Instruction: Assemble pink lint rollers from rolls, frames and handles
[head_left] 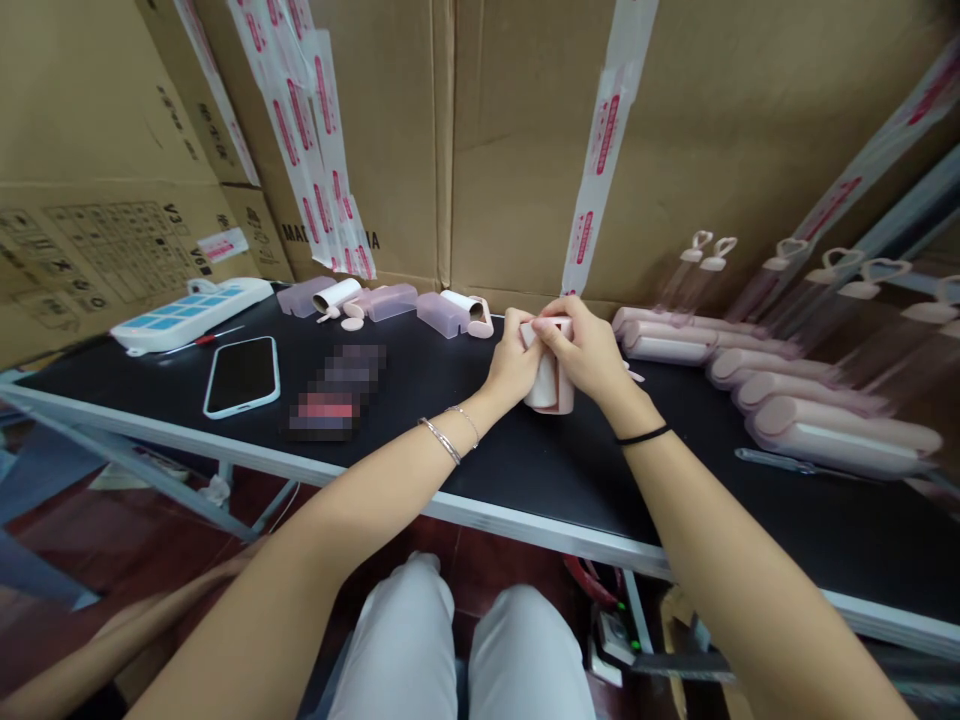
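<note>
Above the black tabletop, my left hand [514,362] and my right hand [589,345] are both closed around a small pale pink and white case [553,388]. The case is held upright, its rounded pink side partly wrapping a white panel. My fingers and thumbs meet over its top and hide that end. Just right of my right hand lies a small pale piece [634,373]. Left of my hands are a white roll with a brown core [459,300], a translucent lilac box [441,316] and a pink end piece [482,318].
Several pink and white cases [840,432] with heart-shaped loops [784,252] line the right side, near a pen [776,461]. Further left are a phone [242,375], a white and blue box [187,318] and more lilac boxes [394,302]. Cardboard [510,180] stands behind. Another person's arm [127,650] shows lower left.
</note>
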